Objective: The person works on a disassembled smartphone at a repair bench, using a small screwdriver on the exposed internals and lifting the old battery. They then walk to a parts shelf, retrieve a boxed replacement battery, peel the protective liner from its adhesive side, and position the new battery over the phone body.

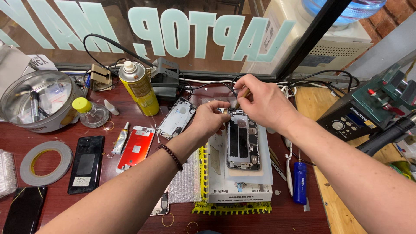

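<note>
An opened phone (242, 143) lies face down with its insides exposed on a white pad (264, 173) on top of a white box. My left hand (210, 119) pinches the phone's top left corner. My right hand (264, 102) is closed around a thin tool with a wooden-coloured handle (242, 96), its tip down at the phone's top edge. A dark bead bracelet (171, 156) sits on my left wrist.
A yellow spray can (139, 86), a metal bowl (32, 99), a small yellow-capped jar (89, 112), a tape roll (45, 162), a black phone (86, 164), a red phone panel (136, 147), a silver phone back (177, 118) and a blue tool (300, 182) surround the box. A soldering station (351, 121) stands at right.
</note>
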`<state>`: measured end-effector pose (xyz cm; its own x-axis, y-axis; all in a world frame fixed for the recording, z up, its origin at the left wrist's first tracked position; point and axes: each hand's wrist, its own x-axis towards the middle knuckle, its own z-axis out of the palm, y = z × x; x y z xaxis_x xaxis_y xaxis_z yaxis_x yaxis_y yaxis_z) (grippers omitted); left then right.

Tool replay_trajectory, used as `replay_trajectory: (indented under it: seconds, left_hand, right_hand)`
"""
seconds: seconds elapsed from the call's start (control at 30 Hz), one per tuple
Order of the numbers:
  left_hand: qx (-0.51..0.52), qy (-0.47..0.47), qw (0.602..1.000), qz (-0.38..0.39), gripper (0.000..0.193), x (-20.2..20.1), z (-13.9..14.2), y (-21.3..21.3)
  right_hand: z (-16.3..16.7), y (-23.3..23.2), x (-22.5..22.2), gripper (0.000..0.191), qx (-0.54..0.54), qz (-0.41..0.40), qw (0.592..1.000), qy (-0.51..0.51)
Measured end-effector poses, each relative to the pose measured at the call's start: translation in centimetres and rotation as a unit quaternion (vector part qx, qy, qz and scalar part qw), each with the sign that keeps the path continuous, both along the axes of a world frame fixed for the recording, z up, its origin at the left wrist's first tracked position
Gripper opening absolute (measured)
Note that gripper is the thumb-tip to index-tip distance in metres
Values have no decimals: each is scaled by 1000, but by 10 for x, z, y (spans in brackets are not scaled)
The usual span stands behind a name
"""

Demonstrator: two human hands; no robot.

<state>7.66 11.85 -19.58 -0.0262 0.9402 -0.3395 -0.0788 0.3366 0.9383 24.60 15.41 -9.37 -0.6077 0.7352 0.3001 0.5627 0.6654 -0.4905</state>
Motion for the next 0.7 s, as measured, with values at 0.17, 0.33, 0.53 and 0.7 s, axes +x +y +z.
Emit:
replay_trajectory:
  seconds: [0.17,0.33,0.53,0.7]
  left_hand:
    - [-9,-13,1000,2,33,-2,2,-5]
    - [-11,-13,1000,-3,32,-6,5,-10]
    - [-13,-10,1000,2,33,-8,5,-12]
    - [-13,3,1000,3,34,-9,4,-12]
  right_hand:
    - [19,4,-13,24,25,20,994,-105]
    - [29,5,-20,29,25,32,987,-152]
    - [29,3,-23,28,15,84,992,-94]
    - [27,-4,-30,25,36,14,986,-161]
